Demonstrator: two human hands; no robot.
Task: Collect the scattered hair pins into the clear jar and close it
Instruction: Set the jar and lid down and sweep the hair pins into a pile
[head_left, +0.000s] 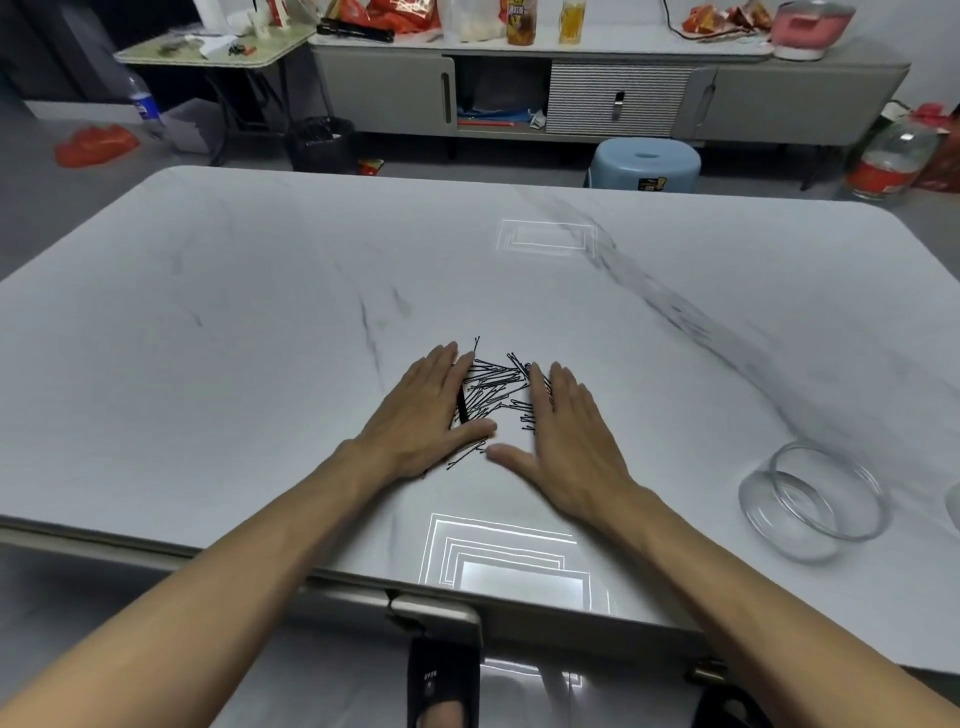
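Head: L hand (427, 402) & R hand (563, 436) flat, flanking hair pins (493, 389).

Bare forearms (218, 582) (no sleeves), black slippers (442, 680)

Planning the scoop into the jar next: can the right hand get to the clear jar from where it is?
Probably yes. The right hand lies flat beside the hair pins, and the clear jar sits on the same side with bare table between them. Nothing blocks the way.
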